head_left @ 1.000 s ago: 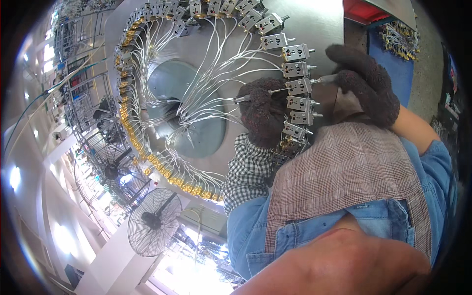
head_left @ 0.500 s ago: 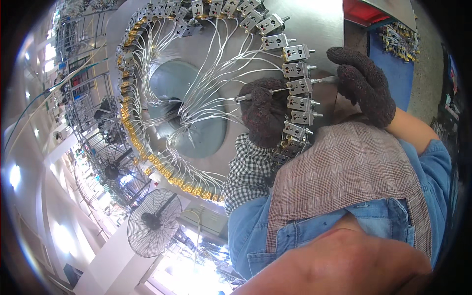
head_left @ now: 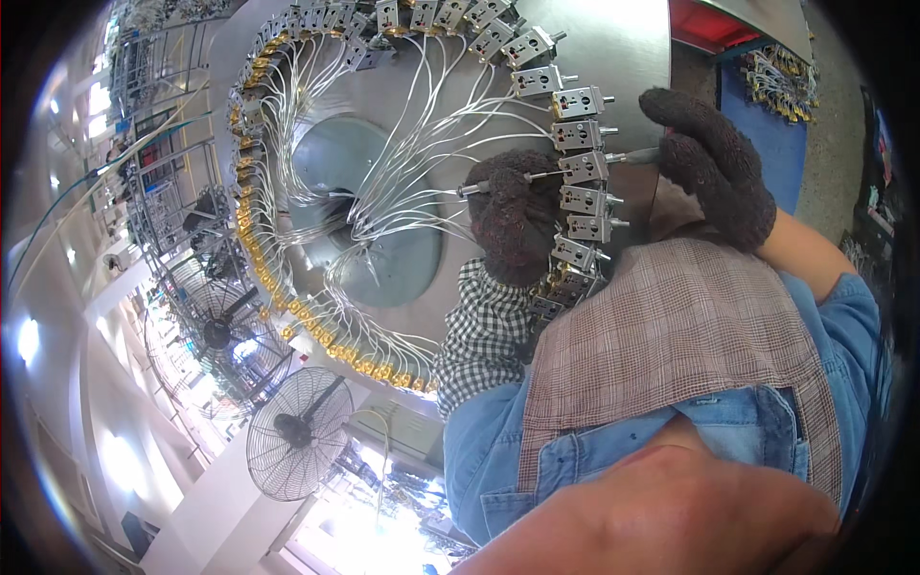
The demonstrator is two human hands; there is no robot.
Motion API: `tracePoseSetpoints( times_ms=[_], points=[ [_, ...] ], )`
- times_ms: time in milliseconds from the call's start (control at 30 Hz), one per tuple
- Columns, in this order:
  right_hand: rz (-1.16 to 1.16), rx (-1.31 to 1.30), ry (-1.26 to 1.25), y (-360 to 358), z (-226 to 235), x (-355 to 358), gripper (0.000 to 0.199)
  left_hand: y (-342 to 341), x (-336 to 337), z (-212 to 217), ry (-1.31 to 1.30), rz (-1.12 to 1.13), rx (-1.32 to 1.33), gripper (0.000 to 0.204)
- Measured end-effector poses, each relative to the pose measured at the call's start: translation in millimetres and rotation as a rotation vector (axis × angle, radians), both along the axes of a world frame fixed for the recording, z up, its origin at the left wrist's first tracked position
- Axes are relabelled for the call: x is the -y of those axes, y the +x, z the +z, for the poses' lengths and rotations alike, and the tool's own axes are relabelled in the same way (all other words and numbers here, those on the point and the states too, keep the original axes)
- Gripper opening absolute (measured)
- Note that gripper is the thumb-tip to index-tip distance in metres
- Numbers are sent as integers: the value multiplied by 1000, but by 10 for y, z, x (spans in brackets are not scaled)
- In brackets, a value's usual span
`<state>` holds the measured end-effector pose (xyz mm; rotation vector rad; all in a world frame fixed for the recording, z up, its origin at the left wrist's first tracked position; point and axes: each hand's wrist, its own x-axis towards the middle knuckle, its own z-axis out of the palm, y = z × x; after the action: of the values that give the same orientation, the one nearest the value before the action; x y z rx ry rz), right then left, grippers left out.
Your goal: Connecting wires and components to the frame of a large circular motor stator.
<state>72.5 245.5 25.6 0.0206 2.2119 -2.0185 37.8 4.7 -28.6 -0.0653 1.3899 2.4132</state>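
I see one metal box (head_left: 583, 169) between my two gloved hands. My left hand (head_left: 517, 216) is just left of the box, closed around a thin metal rod (head_left: 544, 176) whose tip reaches the box's left side. My right hand (head_left: 724, 177) is right of the box. It looks closed on a grey stick (head_left: 642, 155) that points at the box, with one finger up and apart. White wires (head_left: 412, 203) run left of the box, over the bench (head_left: 623, 57). Since half a second ago, the right hand's fingers have shifted a little; the box looks the same.
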Motion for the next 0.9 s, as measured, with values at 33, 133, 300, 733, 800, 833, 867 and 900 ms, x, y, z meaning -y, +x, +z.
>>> tracePoseSetpoints(
  times_ms=[33, 133, 300, 733, 800, 833, 867, 900],
  points=[
    [-22, -35, -37, -3, -15, 19, 36, -7, -22, 19, 85, 32, 34, 24],
    [7, -442, 235, -30, -129, 33, 35, -6, -32, 42, 199, 77, 104, 23],
    [21, -84, 75, -12, -6, 26, 35, -8, -8, 41, 246, 63, 106, 23],
    [1, 115, -12, -42, 58, 44, 39, -38, 45, -85, -230, -5, -249, 28],
    [-25, 8, 8, -39, -8, 82, 38, -46, 19, -117, -381, 4, -365, 28],
    [-55, -95, 19, -36, -51, 103, 37, -49, -12, -109, -184, 39, -247, 27],
    [-46, -98, 26, -39, -83, 86, 37, -47, -42, -90, 12, 74, -129, 27],
    [-33, -102, 32, -47, -121, 48, 36, -43, -57, -65, 19, 83, -131, 27]
  ],
)
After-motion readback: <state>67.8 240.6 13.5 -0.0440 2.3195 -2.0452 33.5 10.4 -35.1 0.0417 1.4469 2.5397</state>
